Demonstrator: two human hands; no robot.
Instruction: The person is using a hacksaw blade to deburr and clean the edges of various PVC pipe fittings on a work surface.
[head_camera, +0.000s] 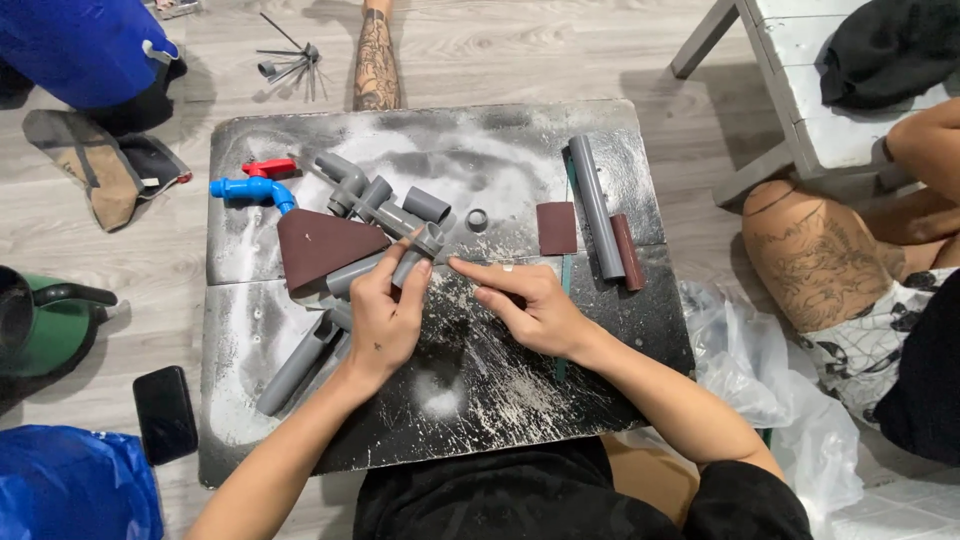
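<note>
Under both hands lies a dusty black board (520, 400), with a long grey pipe (596, 205) beyond the right hand (530, 305). The left hand (385, 315) grips a short grey pipe piece (415, 255); the right hand's fingers, pinched together, point at its end.

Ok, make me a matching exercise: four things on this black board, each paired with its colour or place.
Things:
1. tap
2. valve handle
3. long pipe
4. pipe piece

Descriptions:
A. grey, lying at the right side of the board
B. blue
C. held in the left hand
D. red

Pairs: 1-B, 2-D, 3-A, 4-C
</note>
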